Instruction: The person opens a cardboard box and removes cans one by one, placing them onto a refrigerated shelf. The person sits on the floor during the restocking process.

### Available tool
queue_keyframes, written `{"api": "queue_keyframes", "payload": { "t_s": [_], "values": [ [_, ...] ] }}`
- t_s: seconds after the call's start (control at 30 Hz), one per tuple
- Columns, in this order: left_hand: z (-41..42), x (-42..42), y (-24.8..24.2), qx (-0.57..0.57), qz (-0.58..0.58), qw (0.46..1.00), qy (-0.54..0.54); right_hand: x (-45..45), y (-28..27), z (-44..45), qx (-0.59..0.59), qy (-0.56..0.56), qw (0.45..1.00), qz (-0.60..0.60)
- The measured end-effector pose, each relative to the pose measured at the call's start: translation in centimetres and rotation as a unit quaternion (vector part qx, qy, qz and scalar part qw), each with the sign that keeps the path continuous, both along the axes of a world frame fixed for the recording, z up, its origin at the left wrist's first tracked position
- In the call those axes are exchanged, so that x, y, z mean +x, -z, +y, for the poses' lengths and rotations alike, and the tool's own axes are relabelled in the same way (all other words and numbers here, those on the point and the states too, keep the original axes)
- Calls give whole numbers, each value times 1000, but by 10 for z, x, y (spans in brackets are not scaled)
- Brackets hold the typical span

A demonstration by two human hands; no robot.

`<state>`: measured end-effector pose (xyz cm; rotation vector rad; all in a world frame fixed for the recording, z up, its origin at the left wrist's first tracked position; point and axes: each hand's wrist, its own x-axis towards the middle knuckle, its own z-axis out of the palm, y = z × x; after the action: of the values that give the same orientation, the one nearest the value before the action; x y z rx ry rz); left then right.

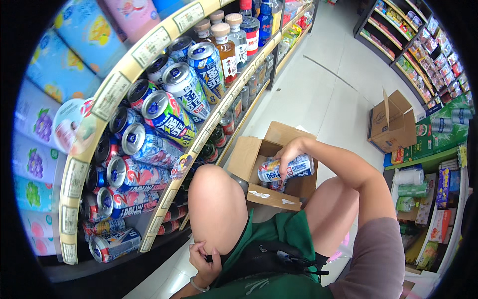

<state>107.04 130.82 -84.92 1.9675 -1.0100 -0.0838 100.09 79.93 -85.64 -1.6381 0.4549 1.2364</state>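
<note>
My right hand [293, 153] grips a blue and silver drink can [301, 168] lying nearly level over an open cardboard box [244, 153]. Below my fingers, part of another can [277, 185] shows inside the box; the rest of the inside is largely hidden. The box stands on the floor between my knees with its flaps spread. Down by my left thigh, my left hand [205, 261] rests with loosely bent fingers, thumb apart, and no object visible in it. To my left, a shelf [147, 228] bears rows of tall cans [170, 119], with one can [115, 244] lying on its side at the near end.
Glass bottles [226, 48] stand beyond the cans. A shelf edge [209, 116] with price tags runs close to my left knee. Another open carton [390, 121] stands on the right, near green packs [433, 130] and a low stocked shelf [420, 209]. Tiled floor [321, 86] stretches ahead.
</note>
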Motion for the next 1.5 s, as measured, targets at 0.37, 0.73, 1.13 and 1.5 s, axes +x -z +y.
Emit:
{"api": "queue_keyframes", "payload": {
  "t_s": [0.37,0.73,1.13,1.5],
  "values": [
    [-54,16,-133,-98,387,905,148,5,-157,189,118,6,863,-491],
    [37,43,-244,-86,-189,976,-69,10,-201,285,-108,-67,690,-713],
    [8,122,-239,96,-359,910,-183,-6,-70,156,-240,219,706,-630],
    [-14,127,-225,248,-302,888,-242,-19,-51,116,-314,219,697,-606]
  ]
}}
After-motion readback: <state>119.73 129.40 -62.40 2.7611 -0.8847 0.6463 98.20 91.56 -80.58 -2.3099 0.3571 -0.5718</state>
